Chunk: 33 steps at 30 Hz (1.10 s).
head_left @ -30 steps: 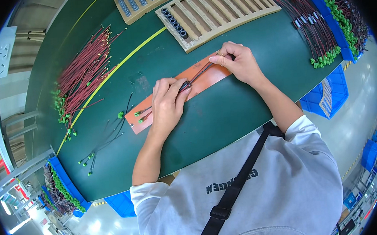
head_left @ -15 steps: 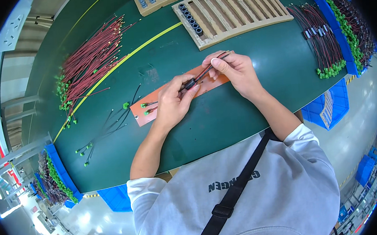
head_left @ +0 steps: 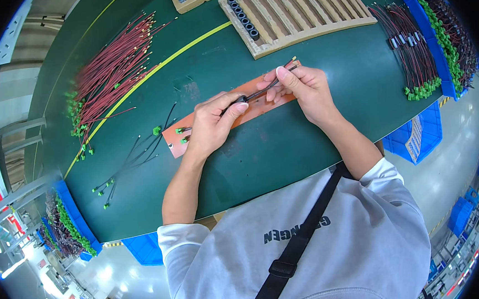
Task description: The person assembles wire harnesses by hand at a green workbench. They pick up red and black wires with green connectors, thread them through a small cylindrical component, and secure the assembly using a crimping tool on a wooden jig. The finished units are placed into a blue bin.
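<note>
My left hand [head_left: 211, 125] is closed around a black cylindrical core [head_left: 241, 99], most of it covered by the fingers. Dark wires [head_left: 263, 91] run from the core to my right hand [head_left: 309, 92], which pinches them between thumb and fingers near their light-coloured tips. Both hands are over an orange board [head_left: 259, 111] lying slantwise on the green table. At the board's left end, beside my left wrist, sit two green connectors [head_left: 184, 140] with short leads.
Red-and-black wires with green connectors [head_left: 119, 60] lie piled at left; a few dark leads [head_left: 132, 162] are nearer. A slotted wooden rack [head_left: 297, 15] with black rings [head_left: 241, 19] stands at the back. Bundled wires [head_left: 407, 43] and a blue bin [head_left: 429, 36] are at right.
My left hand has shifted a little left and covers more of the core. My right hand has moved slightly right, and the wire tips now show beyond its fingers.
</note>
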Available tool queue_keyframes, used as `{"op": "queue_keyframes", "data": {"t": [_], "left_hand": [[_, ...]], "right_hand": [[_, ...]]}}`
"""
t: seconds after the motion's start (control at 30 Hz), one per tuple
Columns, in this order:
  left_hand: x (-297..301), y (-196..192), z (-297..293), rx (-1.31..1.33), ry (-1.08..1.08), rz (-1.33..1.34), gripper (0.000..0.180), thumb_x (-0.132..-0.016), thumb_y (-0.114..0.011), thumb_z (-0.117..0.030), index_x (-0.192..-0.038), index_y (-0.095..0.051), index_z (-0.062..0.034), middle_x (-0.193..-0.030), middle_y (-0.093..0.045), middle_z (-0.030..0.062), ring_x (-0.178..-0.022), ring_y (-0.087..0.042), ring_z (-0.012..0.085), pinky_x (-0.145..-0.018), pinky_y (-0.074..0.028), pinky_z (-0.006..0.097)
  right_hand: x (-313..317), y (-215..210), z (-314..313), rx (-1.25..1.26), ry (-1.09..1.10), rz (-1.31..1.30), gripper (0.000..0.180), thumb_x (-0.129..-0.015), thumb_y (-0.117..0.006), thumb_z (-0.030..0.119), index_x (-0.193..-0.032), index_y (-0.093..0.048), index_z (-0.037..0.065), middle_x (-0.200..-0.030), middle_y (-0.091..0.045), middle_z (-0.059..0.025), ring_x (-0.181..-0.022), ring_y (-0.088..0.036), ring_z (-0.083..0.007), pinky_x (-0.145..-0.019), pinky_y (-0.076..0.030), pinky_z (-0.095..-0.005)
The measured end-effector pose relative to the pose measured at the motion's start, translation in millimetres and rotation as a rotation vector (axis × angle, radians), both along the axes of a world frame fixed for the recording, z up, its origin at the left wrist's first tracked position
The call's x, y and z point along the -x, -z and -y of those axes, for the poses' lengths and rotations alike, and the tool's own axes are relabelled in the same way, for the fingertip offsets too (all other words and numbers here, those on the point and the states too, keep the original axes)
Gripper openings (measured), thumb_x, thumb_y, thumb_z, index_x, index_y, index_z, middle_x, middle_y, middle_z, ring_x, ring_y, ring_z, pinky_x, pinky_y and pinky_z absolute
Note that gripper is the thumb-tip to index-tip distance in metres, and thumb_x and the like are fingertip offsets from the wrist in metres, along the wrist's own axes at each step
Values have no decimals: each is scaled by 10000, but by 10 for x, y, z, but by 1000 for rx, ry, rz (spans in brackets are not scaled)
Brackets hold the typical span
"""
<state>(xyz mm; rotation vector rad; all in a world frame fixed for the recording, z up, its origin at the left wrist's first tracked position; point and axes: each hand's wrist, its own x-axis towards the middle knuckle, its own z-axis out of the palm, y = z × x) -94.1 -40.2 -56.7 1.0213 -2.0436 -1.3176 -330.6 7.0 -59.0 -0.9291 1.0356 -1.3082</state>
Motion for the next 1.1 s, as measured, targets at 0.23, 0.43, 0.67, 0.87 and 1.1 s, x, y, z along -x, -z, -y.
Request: {"op": "queue_keyframes", "data": {"t": [0.23,0.43,0.67,0.87,1.1], "left_hand": [[-29,-3,-24,-176,62,-53,200,-989,-697,-151,-1088,-740,18,-849,-672,50,-750,-599,125,-684,-483,287],[-12,26,-19,-135,49,-70,211,-993,-696,-155,-1093,-734,27,-852,-669,46,-749,-591,110,-676,-474,277],[-25,6,-23,-139,63,-67,228,-988,-704,-159,-1112,-730,29,-870,-667,48,-789,-599,123,-716,-481,281],[-85,59,22,-258,64,-134,291,-1067,-596,-250,-1136,-703,12,-888,-655,20,-817,-574,111,-749,-468,271],[-100,2,49,-437,67,-197,457,-1123,-454,-394,-1097,-698,-9,-835,-607,-4,-762,-493,88,-708,-414,261]], "right_hand": [[-65,31,131,-59,-20,136,317,-1067,-607,229,-1068,-713,-70,-1000,-766,-167,-782,-717,-121,-748,-612,-254],[-24,60,141,-79,-37,142,335,-1066,-611,258,-1123,-700,-61,-1013,-762,-144,-795,-709,-108,-743,-605,-253],[-14,39,124,-77,-49,126,385,-1096,-543,305,-1142,-688,-49,-1013,-748,-153,-814,-694,-135,-763,-586,-280],[-2,69,98,13,-8,-203,369,-1100,-536,296,-1066,-716,-24,-1035,-739,-139,-802,-685,-129,-728,-565,-264],[-105,46,58,293,-82,88,351,-1103,-530,268,-1016,-726,-9,-969,-738,-91,-746,-619,-110,-679,-506,-239]]}}
